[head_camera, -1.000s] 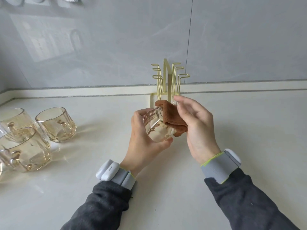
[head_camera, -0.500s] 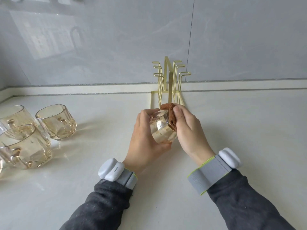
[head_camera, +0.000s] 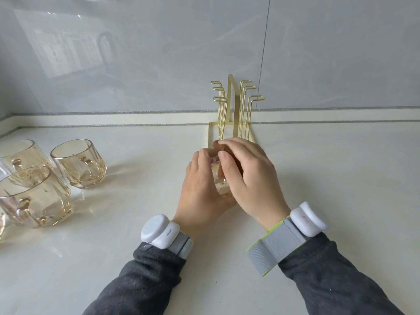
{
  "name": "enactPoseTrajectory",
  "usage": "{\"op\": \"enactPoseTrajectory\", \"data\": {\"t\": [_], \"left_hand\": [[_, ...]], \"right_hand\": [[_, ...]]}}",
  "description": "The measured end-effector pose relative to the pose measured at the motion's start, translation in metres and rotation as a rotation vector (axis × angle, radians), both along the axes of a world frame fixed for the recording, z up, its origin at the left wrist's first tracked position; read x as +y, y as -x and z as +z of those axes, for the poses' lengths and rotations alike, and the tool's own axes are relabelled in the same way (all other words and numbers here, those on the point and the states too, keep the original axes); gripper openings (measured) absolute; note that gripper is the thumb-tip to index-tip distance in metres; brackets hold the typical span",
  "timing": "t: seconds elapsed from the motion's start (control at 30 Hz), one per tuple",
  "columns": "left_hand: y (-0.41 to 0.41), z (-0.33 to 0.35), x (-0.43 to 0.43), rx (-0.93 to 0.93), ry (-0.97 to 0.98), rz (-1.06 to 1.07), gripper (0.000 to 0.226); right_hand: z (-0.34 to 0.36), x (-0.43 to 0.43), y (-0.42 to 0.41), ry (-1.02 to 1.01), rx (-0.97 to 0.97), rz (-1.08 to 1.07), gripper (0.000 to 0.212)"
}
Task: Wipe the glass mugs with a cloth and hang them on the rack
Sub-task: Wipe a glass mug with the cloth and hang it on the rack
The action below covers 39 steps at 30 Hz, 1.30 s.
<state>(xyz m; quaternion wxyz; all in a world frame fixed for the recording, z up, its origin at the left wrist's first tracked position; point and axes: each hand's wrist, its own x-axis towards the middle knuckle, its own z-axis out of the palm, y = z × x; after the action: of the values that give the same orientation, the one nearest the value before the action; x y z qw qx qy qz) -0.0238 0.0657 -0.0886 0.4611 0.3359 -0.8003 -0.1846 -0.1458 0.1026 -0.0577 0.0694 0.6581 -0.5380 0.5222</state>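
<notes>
Left hand (head_camera: 202,189): curled round the mug from its left side and underneath, holding it off the counter (head_camera: 329,178).
Right hand (head_camera: 248,178): fingers bent, pinching the brown cloth (head_camera: 218,145) against the top of the mug.
Mug (head_camera: 223,189): between my palms, mostly hidden; only a sliver of amber glass shows below my right thumb. I cannot tell whether the cloth goes inside.
Other mugs: three stand clustered well to the left of my left hand, the nearest (head_camera: 34,196), then one (head_camera: 79,163), then one at the edge (head_camera: 18,155).
Rack (head_camera: 234,105): just beyond my fingertips, gold wire, every hook bare.
Progress: I judge this the first mug, mid-wipe. None hangs yet, and at least three wait.
Edges: the wall (head_camera: 159,64) and a raised ledge stand right behind the rack, so there is no reaching round the back.
Room: bare counter runs to the right of my right hand. The hooks stand close together, so the handle probably has to go on from the side.
</notes>
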Motion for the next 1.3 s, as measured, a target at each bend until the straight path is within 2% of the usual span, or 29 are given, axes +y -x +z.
{"op": "enactPoseTrajectory", "data": {"t": [0.17, 0.23, 0.3, 0.4, 0.47, 0.6, 0.7, 0.83, 1.03, 1.13, 1.2, 1.3], "left_hand": [[0.001, 0.001, -0.006, 0.093, 0.04, -0.015, 0.051], [0.001, 0.0, -0.009, 0.133, -0.021, -0.011, 0.038], [0.0, 0.0, -0.01, 0.216, -0.133, 0.017, 0.046], [-0.003, 0.0, -0.011, 0.305, -0.178, 0.013, 0.048], [-0.002, 0.004, -0.009, 0.353, -0.169, -0.021, 0.05], [-0.001, 0.009, -0.004, 0.448, -0.207, -0.094, 0.069], [-0.002, 0.012, -0.002, 0.471, -0.238, -0.078, 0.073], [-0.002, 0.011, -0.001, 0.444, -0.238, -0.065, 0.077], [-0.002, 0.01, -0.001, 0.402, -0.211, -0.081, 0.077], [-0.002, 0.009, -0.001, 0.357, -0.186, -0.088, 0.079], [-0.002, 0.008, 0.0, 0.32, -0.179, -0.099, 0.078], [-0.002, 0.008, -0.001, 0.295, -0.171, -0.117, 0.079]], "right_hand": [[0.0, -0.002, -0.002, 0.171, 0.172, 0.061, 0.033], [-0.001, -0.003, -0.004, 0.205, 0.252, 0.086, 0.029], [-0.001, -0.002, -0.006, 0.224, 0.289, 0.138, 0.026], [-0.001, -0.002, -0.009, 0.279, 0.279, 0.213, 0.017], [-0.002, -0.001, -0.009, 0.315, 0.249, 0.228, 0.015], [-0.003, -0.001, -0.003, 0.339, 0.117, 0.227, 0.025], [-0.001, 0.003, 0.0, 0.305, 0.011, 0.191, 0.03], [0.001, 0.005, 0.005, 0.217, -0.141, 0.175, 0.032], [0.001, 0.006, 0.005, 0.059, -0.341, 0.259, 0.033], [0.003, 0.004, 0.006, -0.016, -0.452, 0.295, 0.04], [0.003, 0.003, 0.008, -0.018, -0.451, 0.275, 0.048], [0.003, 0.003, 0.005, 0.024, -0.354, 0.226, 0.048]]}}
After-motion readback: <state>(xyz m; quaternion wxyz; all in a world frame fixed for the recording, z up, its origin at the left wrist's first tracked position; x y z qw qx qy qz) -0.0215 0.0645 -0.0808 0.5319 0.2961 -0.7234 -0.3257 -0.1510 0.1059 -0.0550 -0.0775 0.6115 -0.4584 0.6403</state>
